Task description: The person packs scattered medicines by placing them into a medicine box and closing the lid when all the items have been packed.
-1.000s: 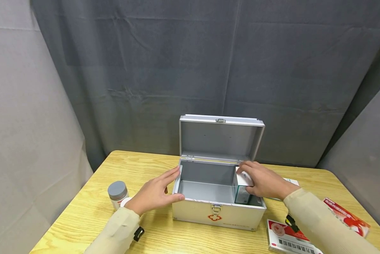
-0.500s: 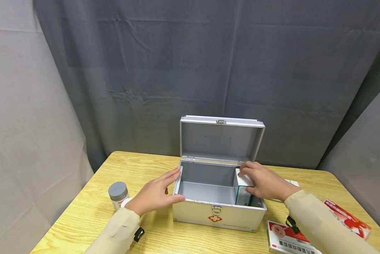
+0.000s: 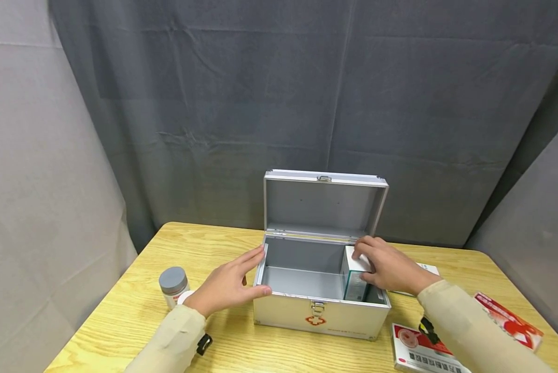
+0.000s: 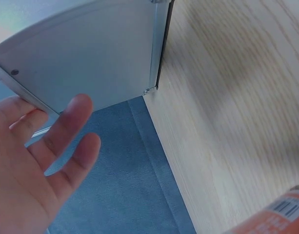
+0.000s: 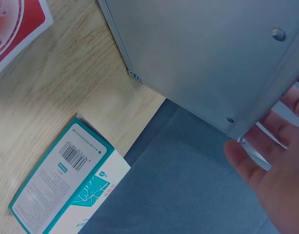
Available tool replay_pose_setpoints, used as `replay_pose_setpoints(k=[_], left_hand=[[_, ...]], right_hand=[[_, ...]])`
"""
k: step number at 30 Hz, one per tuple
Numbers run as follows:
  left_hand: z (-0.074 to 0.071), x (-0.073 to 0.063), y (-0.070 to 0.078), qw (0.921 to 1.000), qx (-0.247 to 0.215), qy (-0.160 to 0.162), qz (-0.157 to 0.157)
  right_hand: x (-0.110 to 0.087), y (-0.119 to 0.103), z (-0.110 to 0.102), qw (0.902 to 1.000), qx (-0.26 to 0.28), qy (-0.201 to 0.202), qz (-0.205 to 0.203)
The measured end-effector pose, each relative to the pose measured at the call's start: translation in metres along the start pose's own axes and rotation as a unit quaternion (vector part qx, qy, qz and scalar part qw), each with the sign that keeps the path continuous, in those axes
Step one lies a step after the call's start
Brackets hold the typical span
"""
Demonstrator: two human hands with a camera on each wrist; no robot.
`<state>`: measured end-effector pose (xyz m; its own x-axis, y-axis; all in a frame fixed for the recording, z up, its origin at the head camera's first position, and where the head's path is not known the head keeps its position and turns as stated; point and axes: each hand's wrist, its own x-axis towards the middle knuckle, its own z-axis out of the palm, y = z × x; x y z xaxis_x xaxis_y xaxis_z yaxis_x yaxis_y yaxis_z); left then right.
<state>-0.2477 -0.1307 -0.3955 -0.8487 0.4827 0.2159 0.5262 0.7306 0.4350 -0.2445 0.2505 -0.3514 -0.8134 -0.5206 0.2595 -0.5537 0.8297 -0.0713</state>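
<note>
A cream metal first-aid case [image 3: 285, 311] with a red cross emblem stands with its lid raised. In its right end sits a white and teal medicine box [image 3: 355, 285], upright. My right hand [image 3: 392, 267] grips this box from above, fingers bent over its top and thumb at the side near the front. In the right wrist view the case's side wall hides the box, and the fingers reach over the rim. My left hand [image 3: 227, 285] rests at the case's left rim with fingers extended and thumb by the front corner; the left wrist view shows those fingers [image 4: 73, 117] spread.
A grey-capped bottle [image 3: 173, 281] stands left of the case, a white object [image 3: 184, 296] partly hidden beside it. Right of the case lie two red and white medicine boxes [image 3: 512, 322] [image 3: 416, 349] and another teal-white box [image 5: 56, 183]. A grey curtain [image 3: 213, 103] hangs behind the table.
The medicine box and my right hand have barely moved; the fingers have shifted slightly to the right on its top. My left hand stays in place.
</note>
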Motion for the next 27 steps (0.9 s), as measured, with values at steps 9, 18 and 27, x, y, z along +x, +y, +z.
replay_pose_setpoints(k=[9, 18, 27], left_hand=[[-0.001, -0.002, -0.003, 1.0000, 0.000, 0.000, -0.002], [-0.001, -0.004, -0.003, 1.0000, -0.003, 0.003, -0.002], [0.000, -0.002, -0.001, 1.0000, -0.005, 0.003, -0.001]], right_hand=[[-0.004, 0.006, -0.017, 0.9989, 0.036, 0.025, 0.015], [-0.021, 0.030, -0.031, 0.9966, 0.023, 0.067, 0.043], [-0.036, 0.053, -0.034, 0.9949, 0.018, 0.060, 0.079]])
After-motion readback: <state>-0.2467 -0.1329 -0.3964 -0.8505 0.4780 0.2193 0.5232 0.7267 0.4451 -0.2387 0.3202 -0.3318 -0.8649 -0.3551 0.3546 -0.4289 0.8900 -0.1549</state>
